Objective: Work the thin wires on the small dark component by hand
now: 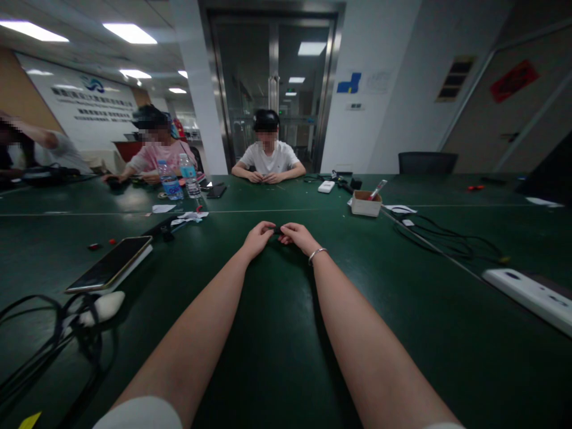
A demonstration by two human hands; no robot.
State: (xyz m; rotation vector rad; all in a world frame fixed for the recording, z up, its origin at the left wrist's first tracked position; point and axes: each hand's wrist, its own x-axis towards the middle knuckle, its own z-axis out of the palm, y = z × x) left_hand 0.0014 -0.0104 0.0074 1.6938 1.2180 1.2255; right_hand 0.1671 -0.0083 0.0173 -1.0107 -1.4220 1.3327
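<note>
Slippage is the risk, I judge: my left hand (257, 240) and right hand (300, 238) pinch a dark piece (277, 230) over the table (272, 333); uneven pressure could drop it.

The table (277, 339) is green, the small object (277, 230) apparently black.

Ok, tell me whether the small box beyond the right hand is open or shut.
Open: a slim item sticks up out of the small box, whose top looks uncovered.
</note>
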